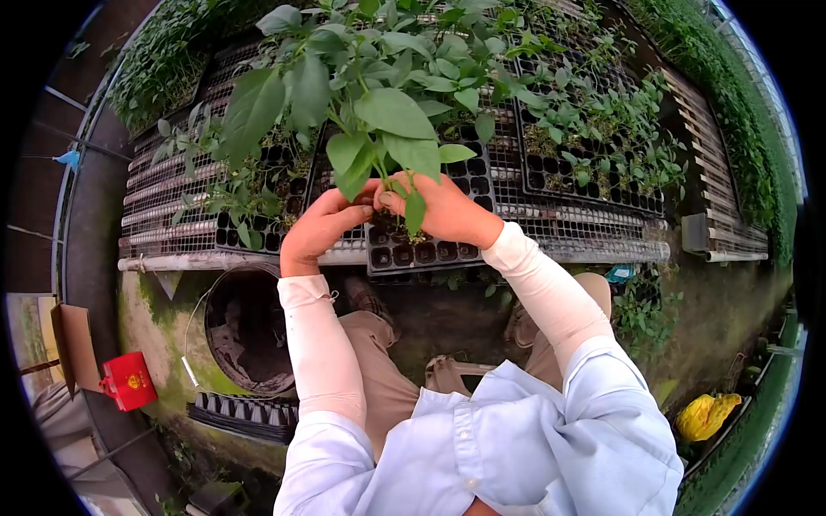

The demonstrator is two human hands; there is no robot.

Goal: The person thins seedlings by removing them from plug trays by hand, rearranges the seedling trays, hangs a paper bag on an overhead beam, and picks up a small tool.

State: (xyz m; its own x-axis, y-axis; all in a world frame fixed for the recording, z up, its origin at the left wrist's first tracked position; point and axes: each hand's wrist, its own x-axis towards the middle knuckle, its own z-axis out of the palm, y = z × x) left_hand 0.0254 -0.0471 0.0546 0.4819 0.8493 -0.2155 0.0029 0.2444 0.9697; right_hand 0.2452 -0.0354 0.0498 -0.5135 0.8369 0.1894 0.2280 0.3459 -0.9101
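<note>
A leafy green seedling (pixel 396 113) stands over the front of a black cell tray (pixel 477 172). Both my hands meet at the base of its stem. My right hand (pixel 449 211) is closed around the lower stem, thumb toward me. From the other side, my left hand (pixel 329 222) curls in with its fingers and thumb bent at the same spot. Leaves and fingers partly hide the grip, and the roots are hard to make out. The tray's front cells show just below my hands, several with dark soil.
More seedling trays lie left and right (pixel 594 176) on a wire-mesh bench with a front rail (pixel 594 250). A large dark bucket (pixel 249 331) stands below left, beside stacked black trays (pixel 241 416). A red box (pixel 129 381) and a yellow bag (pixel 707 417) lie farther out.
</note>
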